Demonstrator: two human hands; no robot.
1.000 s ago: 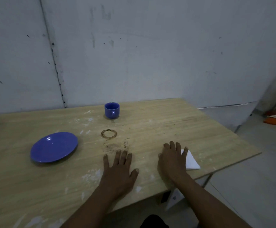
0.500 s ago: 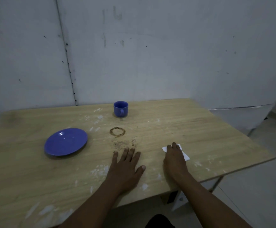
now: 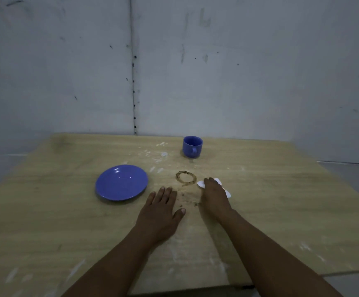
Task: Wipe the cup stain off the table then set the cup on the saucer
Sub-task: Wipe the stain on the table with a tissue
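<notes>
A blue cup stands upright near the back of the wooden table, handle towards me. In front of it lies a brown ring-shaped stain, with brown smudges just below. A blue saucer lies to the left of the stain. My right hand presses down on a white tissue, right beside the ring's right edge. My left hand lies flat on the table with fingers spread, below the stain and holding nothing.
A grey wall rises directly behind the table. White paint flecks dot the wood near the cup and along the front. The table's front edge runs close to me; floor shows at the right.
My right hand slid the tissue from near the table's right front edge leftwards and forwards up to the stain. The camera view shifted right and closer. My left hand stayed flat.
</notes>
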